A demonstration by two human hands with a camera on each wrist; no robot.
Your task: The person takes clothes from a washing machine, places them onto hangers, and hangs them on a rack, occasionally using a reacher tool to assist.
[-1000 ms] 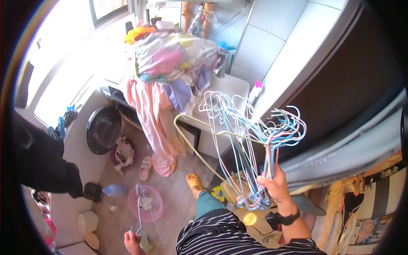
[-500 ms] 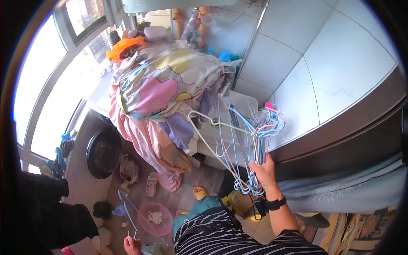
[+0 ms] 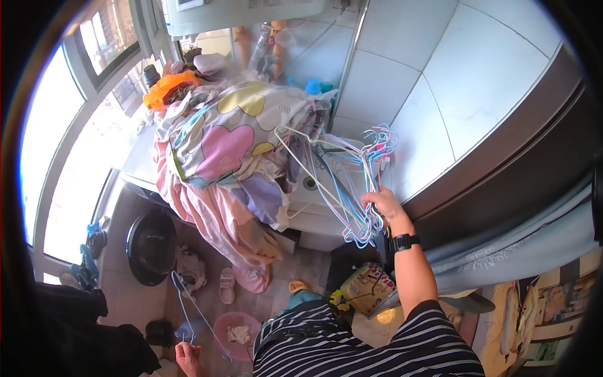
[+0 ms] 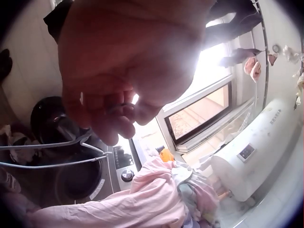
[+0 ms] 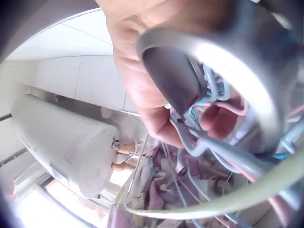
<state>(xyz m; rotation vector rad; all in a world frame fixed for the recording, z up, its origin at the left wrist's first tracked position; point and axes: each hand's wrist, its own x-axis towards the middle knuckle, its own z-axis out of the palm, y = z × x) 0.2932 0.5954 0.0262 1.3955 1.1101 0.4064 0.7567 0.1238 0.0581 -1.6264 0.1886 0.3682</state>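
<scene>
In the head view my right hand (image 3: 389, 206) grips a bundle of wire clothes hangers (image 3: 355, 207), mostly blue, white and pink, with hooks clustered above the fist. A pale yellow hanger juts out from the bundle to the left, overlapping the heaped laundry (image 3: 226, 147). Low on the left, my left hand (image 3: 187, 357) holds a single light blue hanger (image 3: 183, 301). The left wrist view shows that hand's curled fingers (image 4: 111, 128) at the hanger's hook end, its two arms running off left. Up close, the right wrist view has several hangers (image 5: 228, 154) crossing under the fingers.
Laundry covers much of the counter beside the sink (image 3: 311, 183), and a pink sheet hangs down to the floor. A washing machine with a round black door (image 3: 152, 247) stands left. A pink basin (image 3: 237, 333) and a shoe (image 3: 227, 286) are on the floor. Dark clothing hangs at left.
The hanger bundle has risen in the head view, in front of the sink, with my right arm reaching farther forward. My left hand still holds its hanger, now lifted slightly. The view has shifted.
</scene>
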